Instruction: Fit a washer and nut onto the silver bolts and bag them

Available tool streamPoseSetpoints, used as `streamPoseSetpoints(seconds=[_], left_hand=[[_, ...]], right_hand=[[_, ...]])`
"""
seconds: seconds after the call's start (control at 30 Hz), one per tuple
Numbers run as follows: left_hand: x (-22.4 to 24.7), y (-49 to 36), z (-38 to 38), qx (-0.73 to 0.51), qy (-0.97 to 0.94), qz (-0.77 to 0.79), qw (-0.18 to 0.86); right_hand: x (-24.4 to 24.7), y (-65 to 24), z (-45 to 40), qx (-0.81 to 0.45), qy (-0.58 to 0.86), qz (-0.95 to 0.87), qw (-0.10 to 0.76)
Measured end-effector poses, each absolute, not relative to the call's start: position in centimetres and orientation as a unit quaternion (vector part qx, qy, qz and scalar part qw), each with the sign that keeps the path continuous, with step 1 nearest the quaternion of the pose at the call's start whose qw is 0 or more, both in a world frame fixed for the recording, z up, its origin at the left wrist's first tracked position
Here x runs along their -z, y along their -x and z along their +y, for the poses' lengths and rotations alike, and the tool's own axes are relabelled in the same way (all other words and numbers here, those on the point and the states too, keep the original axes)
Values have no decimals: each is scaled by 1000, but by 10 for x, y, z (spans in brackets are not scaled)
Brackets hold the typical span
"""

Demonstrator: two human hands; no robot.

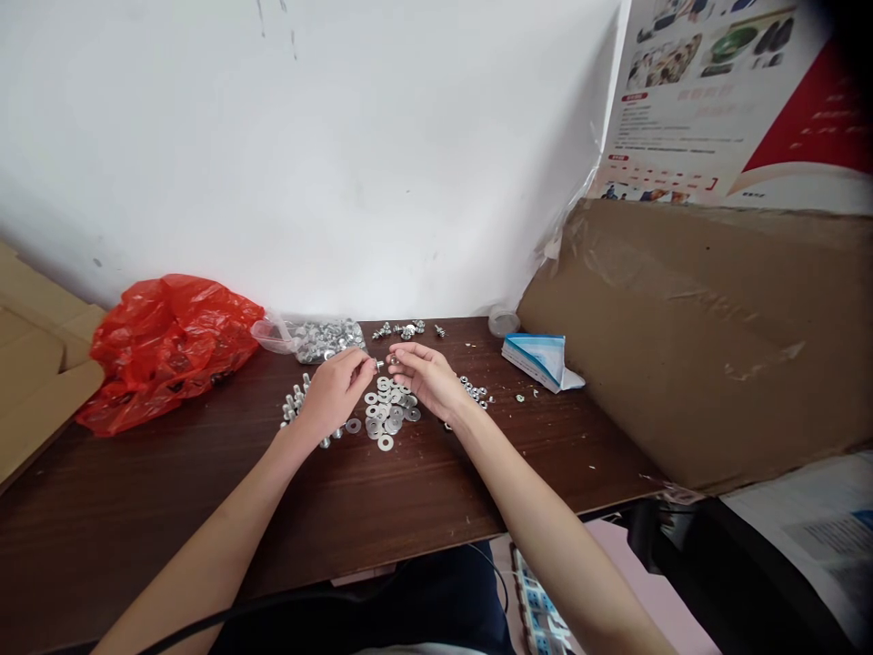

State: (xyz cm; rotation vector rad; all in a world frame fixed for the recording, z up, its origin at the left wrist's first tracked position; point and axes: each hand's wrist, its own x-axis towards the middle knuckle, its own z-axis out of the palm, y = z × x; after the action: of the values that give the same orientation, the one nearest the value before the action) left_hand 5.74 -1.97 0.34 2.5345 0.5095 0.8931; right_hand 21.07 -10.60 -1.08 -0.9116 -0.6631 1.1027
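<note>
My left hand (339,386) is closed on a small metal bolt (379,364), whose threaded end points right. Facing it, my right hand (426,375) pinches a small metal nut (394,359) between thumb and fingertips, a short gap from the bolt. Below both hands lies a loose pile of flat washers (390,418) on the dark brown table (382,500). Several bolts (295,400) stand on their heads beside my left wrist, partly hidden by it. To the right of my right hand are scattered nuts (476,392).
At the back, a clear plastic tub (327,338) holds many metal pieces, near assembled bolts (409,330). A red plastic bag (177,346) and cardboard box (41,346) stand left. Rightward are a tissue pack (536,357), a round clear lid (503,320) and a large carton (696,337).
</note>
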Motion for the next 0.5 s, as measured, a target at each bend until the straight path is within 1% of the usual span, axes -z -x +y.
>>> streamPoseSetpoints(seconds=[0.1,0.17,0.33,0.5], left_hand=[[-3,-58,-20,-327,-907,182,194],[-3,-58,-20,-329,-907,179,191],[-2,-57,-18,-328,-908,177,190],[-2,-57,-18,-325,-909,179,191]], right_hand=[[12,-210,-104,-556,396,-271,679],[12,-207,-104,-565,391,-289,667],[11,-199,-106,-543,412,-357,638],[11,-198,-106,-497,425,-380,654]])
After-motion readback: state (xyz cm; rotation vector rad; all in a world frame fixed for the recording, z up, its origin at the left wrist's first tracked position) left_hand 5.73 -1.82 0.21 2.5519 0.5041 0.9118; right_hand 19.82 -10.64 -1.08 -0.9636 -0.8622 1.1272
